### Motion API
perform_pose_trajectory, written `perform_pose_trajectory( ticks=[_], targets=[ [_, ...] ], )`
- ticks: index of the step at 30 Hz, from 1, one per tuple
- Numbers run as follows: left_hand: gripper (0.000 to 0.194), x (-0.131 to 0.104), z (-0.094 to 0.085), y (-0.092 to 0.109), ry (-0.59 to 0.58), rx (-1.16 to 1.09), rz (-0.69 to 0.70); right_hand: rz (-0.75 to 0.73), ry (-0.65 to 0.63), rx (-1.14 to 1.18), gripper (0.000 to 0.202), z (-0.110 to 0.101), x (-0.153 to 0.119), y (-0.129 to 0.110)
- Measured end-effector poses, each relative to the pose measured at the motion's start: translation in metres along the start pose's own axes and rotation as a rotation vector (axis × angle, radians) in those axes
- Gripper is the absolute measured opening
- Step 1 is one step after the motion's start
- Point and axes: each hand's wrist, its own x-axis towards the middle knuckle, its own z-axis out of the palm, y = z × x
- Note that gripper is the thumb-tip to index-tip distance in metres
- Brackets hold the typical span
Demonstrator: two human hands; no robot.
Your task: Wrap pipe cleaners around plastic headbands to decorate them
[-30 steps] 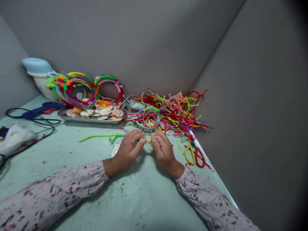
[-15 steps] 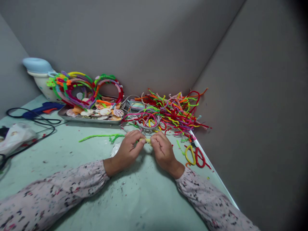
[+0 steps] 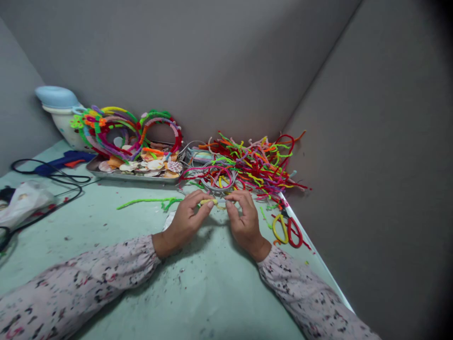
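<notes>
A small pale yellow fuzzy piece (image 3: 208, 201) lies between the thumb and fingers of my left hand (image 3: 189, 219), which are closed on it. Just to its right, my right hand (image 3: 245, 222) has its thumb and forefinger pinched near the piece's thin right end; what they grip is too small to make out. Behind my hands lie pink and red pipe cleaners and a ring of silvery wire (image 3: 219, 182). A green pipe cleaner (image 3: 141, 202) lies left of my left hand, and a white scrap (image 3: 169, 221) sits partly hidden beside it.
Metal tray (image 3: 136, 178) with shells and fuzzy headbands (image 3: 116, 115) at back left. Blue-lidded bin (image 3: 65, 115), blue glue gun (image 3: 58, 163), black cable and plastic bag (image 3: 26, 203) at left. Pipe-cleaner heap (image 3: 255, 163) at back right; scissors (image 3: 287, 230) near the table's right edge.
The fingertips of my two hands have moved slightly apart, my right ones going right. More of the yellow piece and a thin strand now show between them.
</notes>
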Motion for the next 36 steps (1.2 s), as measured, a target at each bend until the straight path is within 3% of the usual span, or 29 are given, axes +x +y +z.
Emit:
perform_pose_trajectory(
  ticks=[6, 12, 22, 31, 36],
  targets=[
    [0.022, 0.0013, 0.0009, -0.0001, 0.033, -0.101, -0.105, -0.113, 0.145, -0.119, 0.021, -0.0029, -0.0016, 0.0004],
    [0.025, 0.0052, -0.0005, -0.0037, 0.095, -0.196, -0.185, -0.253, 0.107, -0.204, 0.023, -0.0046, -0.0041, 0.0002],
    [0.023, 0.0073, -0.0011, -0.0023, 0.142, -0.229, -0.2, -0.178, -0.057, -0.243, 0.026, 0.0005, -0.0024, 0.0019],
    [0.021, 0.0093, -0.0014, -0.0032, 0.144, -0.277, -0.215, -0.201, -0.003, -0.042, 0.021, -0.0044, -0.0077, -0.0059],
    [0.022, 0.0088, -0.0025, -0.0035, 0.102, -0.252, -0.202, -0.156, 0.18, -0.116, 0.022, -0.0072, 0.0001, 0.001]
  ],
)
